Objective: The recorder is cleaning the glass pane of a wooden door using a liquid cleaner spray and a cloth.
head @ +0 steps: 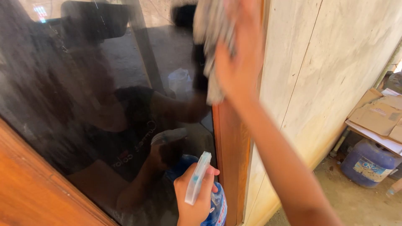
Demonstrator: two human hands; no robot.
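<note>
Hands worked a dark glass pane: right one pressing a cloth high, left one gripping a spray bottle low.

Right hand [238, 54] lay spread flat, fingers extended, pinning a grey cloth [211, 37] against the glass [83, 83] near its upper right corner, beside the wooden frame [228, 142]; the flat palm looked suited to keeping the cloth spread against the pane, and the hand was blurred. Left hand [193, 196] was curled tight around the neck of a blue spray bottle [211, 201], its pale trigger head [197, 178] aimed toward the glass, held low and clear of the other arm. Reflected in the pane was the person with both arms. Right of the frame stood a pale plywood wall [326, 75]; farther off, flattened cardboard [377, 115] lay on a bench above a blue jug [366, 163] on the dirt floor.
</note>
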